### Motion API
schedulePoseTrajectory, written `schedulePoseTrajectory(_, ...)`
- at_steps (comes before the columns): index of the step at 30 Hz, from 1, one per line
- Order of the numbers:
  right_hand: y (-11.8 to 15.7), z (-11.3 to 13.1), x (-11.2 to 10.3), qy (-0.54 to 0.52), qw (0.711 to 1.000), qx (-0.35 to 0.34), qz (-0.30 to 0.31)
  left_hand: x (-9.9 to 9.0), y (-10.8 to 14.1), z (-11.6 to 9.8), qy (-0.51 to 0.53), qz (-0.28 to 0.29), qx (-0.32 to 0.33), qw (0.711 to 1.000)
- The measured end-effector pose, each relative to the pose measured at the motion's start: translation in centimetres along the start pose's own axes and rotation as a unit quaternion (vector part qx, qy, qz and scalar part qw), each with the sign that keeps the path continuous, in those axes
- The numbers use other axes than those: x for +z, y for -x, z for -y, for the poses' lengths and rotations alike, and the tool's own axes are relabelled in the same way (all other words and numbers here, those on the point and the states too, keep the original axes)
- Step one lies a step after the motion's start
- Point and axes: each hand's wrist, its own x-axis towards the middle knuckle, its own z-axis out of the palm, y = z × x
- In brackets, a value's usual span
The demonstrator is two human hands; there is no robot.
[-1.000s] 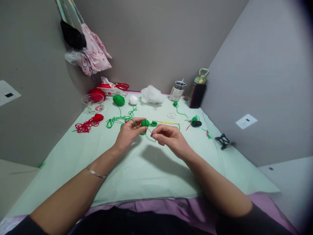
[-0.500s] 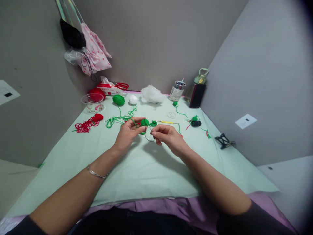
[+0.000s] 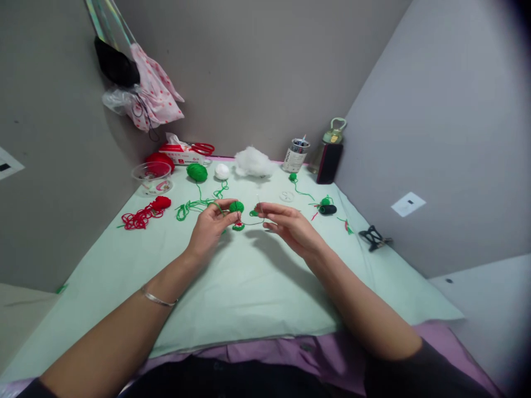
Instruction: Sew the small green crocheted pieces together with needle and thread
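Observation:
My left hand (image 3: 208, 228) is closed on a small round green crocheted piece (image 3: 237, 207), pinched between thumb and fingers. A red, white and green part (image 3: 238, 226) shows just under it. From the piece a dark thread (image 3: 252, 224) curves across to my right hand (image 3: 292, 225). At the fingertips of that hand a thin, pale needle (image 3: 258, 198) points upward, faint and partly hidden by the fingers. Behind those fingertips lies a flat green crocheted piece (image 3: 253, 213) on the table.
Loose green yarn (image 3: 193, 207) and tangled red yarn (image 3: 141, 214) lie to the left. Along the back stand a clear tub (image 3: 152, 185), a green yarn ball (image 3: 196, 172), white stuffing (image 3: 254, 162), a pen can (image 3: 296, 156) and a phone (image 3: 330, 163). A black stand (image 3: 374, 238) is at right.
My right hand has moved slightly right and its fingers have spread, pulling the dark thread out flatter. The red and white part beneath the green piece now shows. The view has shifted slightly.

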Motion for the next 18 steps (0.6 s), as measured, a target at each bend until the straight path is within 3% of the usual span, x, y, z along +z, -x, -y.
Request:
schedulePoseTrajectory(7,-1.1,0.8,-1.7,-0.102,0.993,0.036,-0.035,0.0,0.1,-0.1,-0.007,-0.003,-0.009,1.0)
schedulePoseTrajectory(15,-1.8,0.0,-2.0,-0.113,0.992,0.036,-0.048,-0.1,0.0,0.0,-0.009,-0.004,-0.016,1.0)
schedulePoseTrajectory(18,-1.6,1.1,-2.4,-0.049,0.99,-0.011,-0.132,-0.2,-0.1,0.1,-0.002,-0.006,-0.013,1.0)
